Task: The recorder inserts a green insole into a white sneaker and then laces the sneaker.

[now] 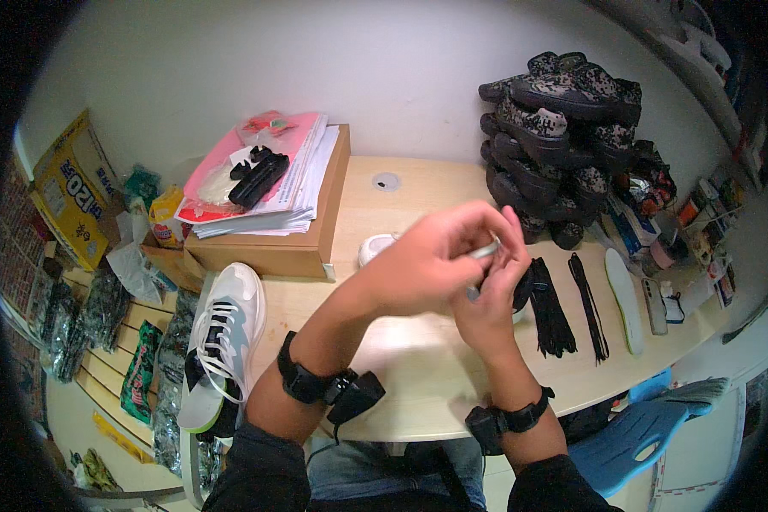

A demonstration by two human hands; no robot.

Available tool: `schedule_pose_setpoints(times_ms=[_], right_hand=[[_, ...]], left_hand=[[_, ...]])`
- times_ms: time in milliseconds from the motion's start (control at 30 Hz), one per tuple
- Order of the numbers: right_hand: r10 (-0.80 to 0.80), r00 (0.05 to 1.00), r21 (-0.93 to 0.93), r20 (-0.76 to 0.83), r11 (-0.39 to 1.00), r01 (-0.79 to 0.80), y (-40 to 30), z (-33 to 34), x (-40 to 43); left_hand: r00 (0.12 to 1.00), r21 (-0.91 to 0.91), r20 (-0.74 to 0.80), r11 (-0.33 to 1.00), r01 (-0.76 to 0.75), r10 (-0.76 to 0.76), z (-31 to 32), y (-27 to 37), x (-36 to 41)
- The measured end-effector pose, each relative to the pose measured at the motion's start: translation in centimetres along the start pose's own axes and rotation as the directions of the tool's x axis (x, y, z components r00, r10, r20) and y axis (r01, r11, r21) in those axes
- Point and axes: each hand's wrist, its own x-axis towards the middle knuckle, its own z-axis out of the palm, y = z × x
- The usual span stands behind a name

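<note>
My left hand and my right hand meet above the desk, with their fingers curled close together. Between them shows a pale strip, possibly a shoelace. The left fingers close around it; blur hides how the right fingers touch it. Behind the hands lies a shoe, mostly covered, with its white toe at the left and a dark part at the right. A second white sneaker with grey-blue panels and laced white laces rests at the desk's left edge, toe away from me.
To the right lie bundled black laces, another black lace, a white insole and a phone. Camouflage shoes are stacked against the wall. Papers and a black object top a cardboard box. A blue plastic stool stands below.
</note>
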Motion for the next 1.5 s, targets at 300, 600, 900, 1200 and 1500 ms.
schedule_pose_setpoints(times_ms=[300, 600, 900, 1200, 1500], right_hand=[[0.472, 0.869, 0.66, 0.149, 0.607, -0.443, 0.3, -3.2, 1.5], [0.637, 0.77, 0.988, -0.028, 0.134, -0.075, 4.5, -10.6, 3.7], [0.873, 0.241, 0.774, -0.424, 0.487, -0.404, 15.5, -15.4, 1.0], [0.027, 0.987, -0.414, -0.159, 0.906, -0.091, 3.3, -6.5, 2.6], [0.101, 0.993, -0.423, 0.066, 0.904, -0.064, 1.2, -4.0, 2.3]], left_hand=[[0.987, -0.028, -0.122, 0.994, -0.106, 0.102, -1.6, 0.6, 0.2], [0.903, 0.673, -0.209, 0.614, 0.412, -0.376, -9.2, -8.1, -1.7], [0.911, 0.634, -0.243, 0.657, 0.409, -0.333, -9.2, -8.1, -1.2], [0.957, 0.662, -0.171, 0.693, 0.286, -0.232, -6.3, -6.7, -0.1], [0.964, 0.59, -0.204, 0.765, 0.259, -0.169, -4.9, -8.6, 0.5]])
